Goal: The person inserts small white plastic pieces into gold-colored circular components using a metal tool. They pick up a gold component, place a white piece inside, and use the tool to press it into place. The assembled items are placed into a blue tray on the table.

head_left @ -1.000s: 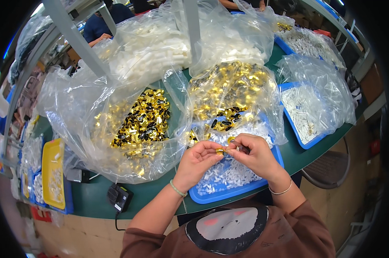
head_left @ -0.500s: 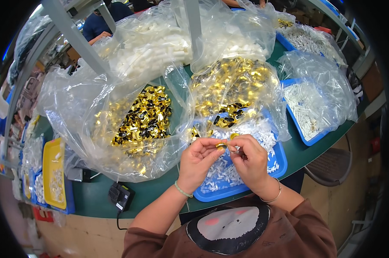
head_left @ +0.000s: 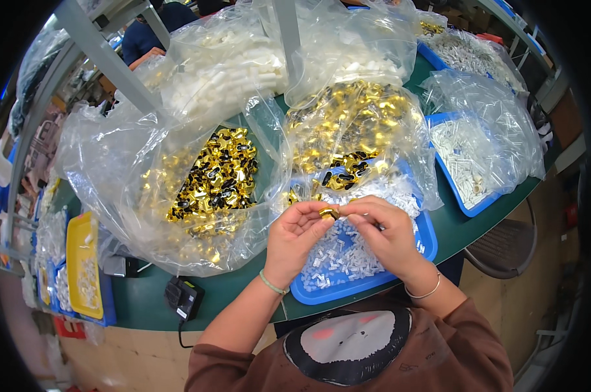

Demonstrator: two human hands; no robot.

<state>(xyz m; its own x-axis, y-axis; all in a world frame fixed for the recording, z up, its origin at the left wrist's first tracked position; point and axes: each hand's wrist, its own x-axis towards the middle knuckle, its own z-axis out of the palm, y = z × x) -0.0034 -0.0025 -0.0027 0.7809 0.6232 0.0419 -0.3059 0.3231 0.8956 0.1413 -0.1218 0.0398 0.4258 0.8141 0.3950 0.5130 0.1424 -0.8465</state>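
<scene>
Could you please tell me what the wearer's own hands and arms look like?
The left hand and right hand are both ungloved. A pale green, beaded-looking bracelet circles the left wrist, and a thin, light-coloured bangle the right. The forearms are bare up to loose brown sleeves, which end around the elbows.

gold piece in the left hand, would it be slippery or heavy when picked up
The gold piece is probably light, being small enough for the left hand to pinch. Its glossy surface suggests it may be somewhat slippery.
</scene>
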